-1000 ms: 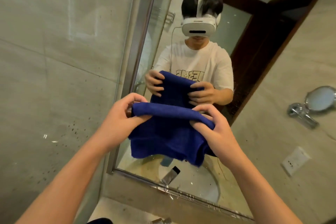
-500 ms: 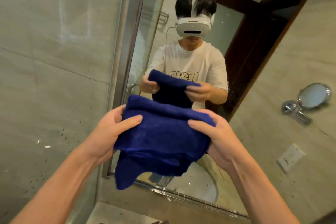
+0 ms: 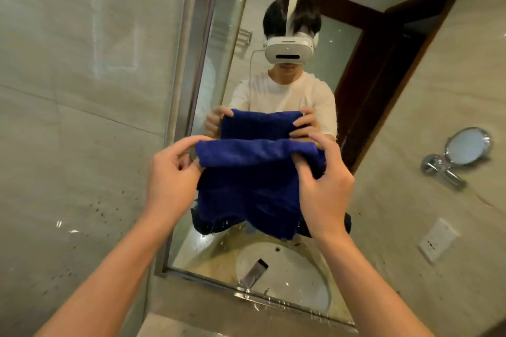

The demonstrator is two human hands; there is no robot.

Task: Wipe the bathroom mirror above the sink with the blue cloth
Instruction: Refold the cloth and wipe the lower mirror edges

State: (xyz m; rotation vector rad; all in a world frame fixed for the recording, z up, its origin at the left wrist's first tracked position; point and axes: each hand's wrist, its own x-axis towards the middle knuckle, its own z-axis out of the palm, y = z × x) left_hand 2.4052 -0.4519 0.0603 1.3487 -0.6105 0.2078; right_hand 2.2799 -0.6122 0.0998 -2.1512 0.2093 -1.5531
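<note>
Before the bathroom mirror (image 3: 241,35), held up in the air between both hands: the blue cloth (image 3: 254,180), folded over at the top, lower part hanging loose down toward the reflected sink (image 3: 295,268). Not yet pressed on the glass, as far as can be judged; cannot tell for sure whether the far side touches it.

Left hand (image 3: 171,172): pinching the left end of the fold between thumb and forefingers. Right hand (image 3: 325,186): fingers curled into the right end of the fold, grasping it from above.

Judged as a preparing step, folding the cloth into a pad before wiping. Water spots visible low on the mirror, near the bottom edge, so wiping seems not begun there.

Possible troubles from here:
- Loose hanging layers slipping out of the light left pinch, so the fold opening again.
- Wiping with an uneven bundle, leaving streaks and missing the drops near the frame.
- Dragging the free lower edge over the wet counter by the sink, then smearing this dirt on the glass.
- Reaching far right, knocking the small round mirror (image 3: 468,146) on the wall.
</note>
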